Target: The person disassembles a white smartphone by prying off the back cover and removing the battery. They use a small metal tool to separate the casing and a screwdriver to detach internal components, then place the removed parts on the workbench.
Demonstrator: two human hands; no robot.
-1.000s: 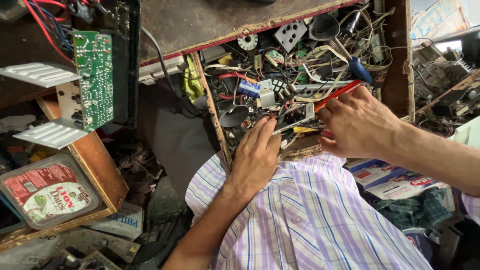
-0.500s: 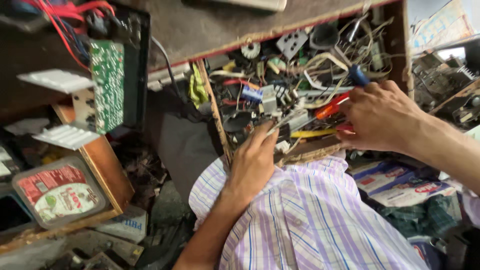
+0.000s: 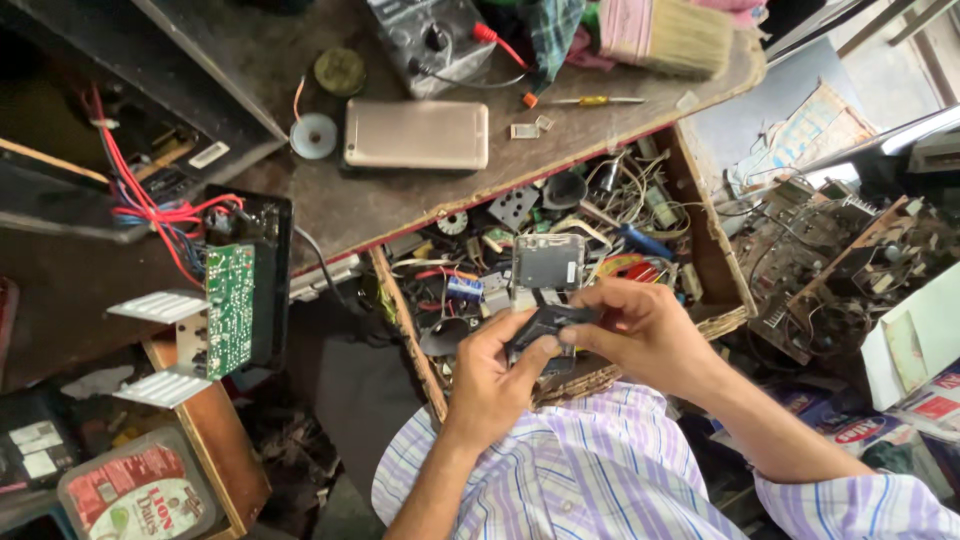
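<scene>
Both hands meet over an open wooden drawer (image 3: pixel 712 258) full of wires and small electronic parts. My left hand (image 3: pixel 488 378) and my right hand (image 3: pixel 640 335) together grip a small dark flat part (image 3: pixel 548 322), thumbs on top. Just beyond it, a grey square metal piece (image 3: pixel 547 262) stands above the clutter; whether it is joined to the dark part I cannot tell. My lap in a striped purple-and-white shirt (image 3: pixel 560 480) is below the hands.
A worn wooden bench (image 3: pixel 640 110) carries a gold phone (image 3: pixel 416 134) lying face down, a solder reel (image 3: pixel 314 135), a meter (image 3: pixel 432 40), a small screwdriver (image 3: pixel 570 101) and a brush (image 3: pixel 665 35). A green circuit board (image 3: pixel 228 310) with heat sinks sits left. Scrap boards (image 3: pixel 830 270) pile right.
The view has tilted up onto the bench top. Both hands left the red-handled tool and the drawer clutter and came together, now holding a dark flat part.
</scene>
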